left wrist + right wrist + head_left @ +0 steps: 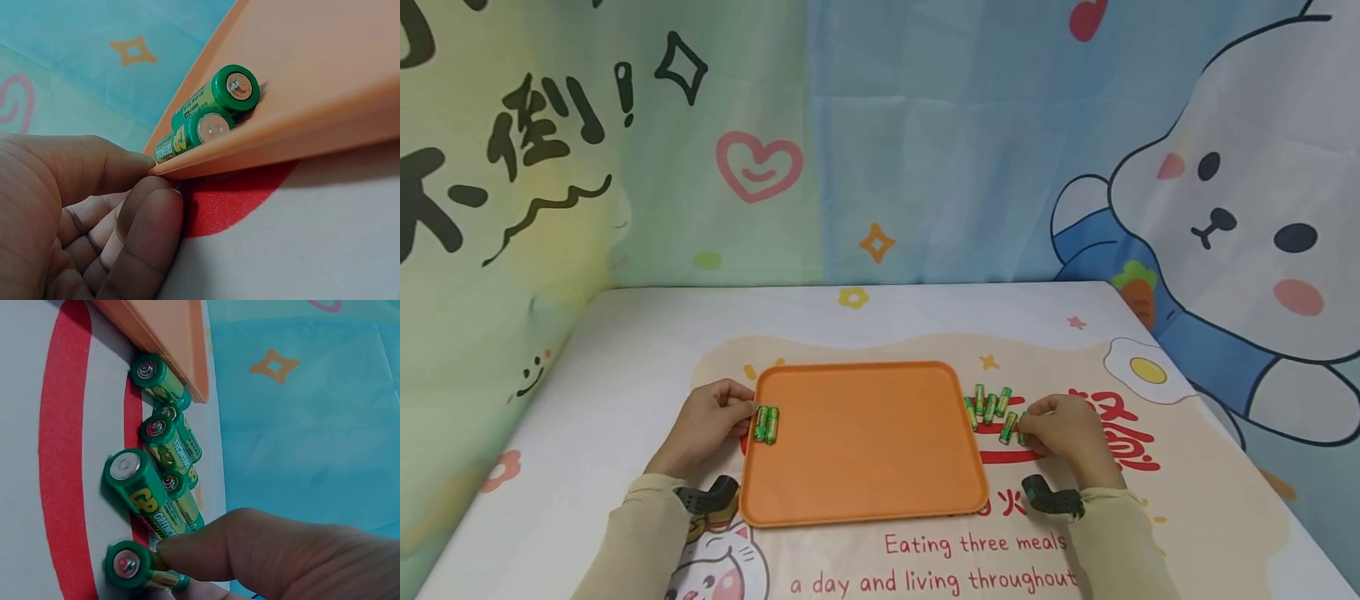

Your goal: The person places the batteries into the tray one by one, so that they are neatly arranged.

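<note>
My left hand [709, 421] pinches the left rim of an orange tray [865, 446], thumb above and fingers beneath in the left wrist view. Just inside that rim, two green batteries [767, 424] lie side by side. To the right of the tray, my right hand [1067, 432] holds a green battery [129, 565] between thumb and fingers, low over the table. Its far part is hidden by the fingertips. Beside it lies another battery [140, 487], label up, with several more batteries [990, 406] grouped between it and the tray's right edge.
A printed cloth [1210, 517] with red characters and lettering covers the table beneath the tray. Behind the table hangs a blue and green curtain [925, 167] with cartoon figures. Dark wrist cameras [1052, 497] sit by both cuffs.
</note>
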Motion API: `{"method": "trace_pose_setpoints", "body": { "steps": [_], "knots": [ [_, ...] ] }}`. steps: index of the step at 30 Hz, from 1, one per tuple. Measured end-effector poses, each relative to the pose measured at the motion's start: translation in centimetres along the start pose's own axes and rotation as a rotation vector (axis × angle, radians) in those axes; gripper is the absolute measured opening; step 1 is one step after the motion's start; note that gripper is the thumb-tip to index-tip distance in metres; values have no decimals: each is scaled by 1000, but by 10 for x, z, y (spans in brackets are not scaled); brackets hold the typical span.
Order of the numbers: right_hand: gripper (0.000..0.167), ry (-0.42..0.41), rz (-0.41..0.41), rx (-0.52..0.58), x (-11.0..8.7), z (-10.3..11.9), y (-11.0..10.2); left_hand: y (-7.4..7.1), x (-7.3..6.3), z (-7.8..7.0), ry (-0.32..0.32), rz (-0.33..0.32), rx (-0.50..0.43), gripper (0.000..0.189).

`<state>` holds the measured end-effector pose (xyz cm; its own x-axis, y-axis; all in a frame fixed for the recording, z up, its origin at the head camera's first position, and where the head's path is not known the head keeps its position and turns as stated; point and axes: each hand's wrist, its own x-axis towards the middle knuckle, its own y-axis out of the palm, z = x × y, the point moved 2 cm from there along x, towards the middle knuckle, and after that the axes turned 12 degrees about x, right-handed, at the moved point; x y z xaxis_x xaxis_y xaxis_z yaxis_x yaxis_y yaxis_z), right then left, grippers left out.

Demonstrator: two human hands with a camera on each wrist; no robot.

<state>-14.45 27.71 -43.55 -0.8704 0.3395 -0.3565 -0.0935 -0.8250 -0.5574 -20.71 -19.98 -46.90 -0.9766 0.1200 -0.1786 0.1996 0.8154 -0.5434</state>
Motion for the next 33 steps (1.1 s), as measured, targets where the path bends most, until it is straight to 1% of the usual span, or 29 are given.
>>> {"method": "trace_pose_setpoints", "body": {
  "steps": [4,12,17,22,24,29,33],
  "knots": [
    [32,-10,6,-33,-2,2,0,0,0,0,-6,-1,-2,21],
    [30,-18,-3,-84,-1,3,2,0,0,1,4,-1,-27,20],
    [31,-12,-25,-61,-2,0,1,-1,0,0,0,0,-14,19],
    [34,-43,-30,-8,-7,7,1,-1,0,-1,-1,-2,-11,19],
    [36,-56,-18,40,-10,13,4,-1,-1,-1,-4,-2,-13,19],
    [38,-86,35,199,-17,30,17,-1,-1,-2,-6,-2,-22,20],
    [36,-115,88,281,-20,42,32,-1,-1,-2,-2,-4,-26,20]
  ]
}}
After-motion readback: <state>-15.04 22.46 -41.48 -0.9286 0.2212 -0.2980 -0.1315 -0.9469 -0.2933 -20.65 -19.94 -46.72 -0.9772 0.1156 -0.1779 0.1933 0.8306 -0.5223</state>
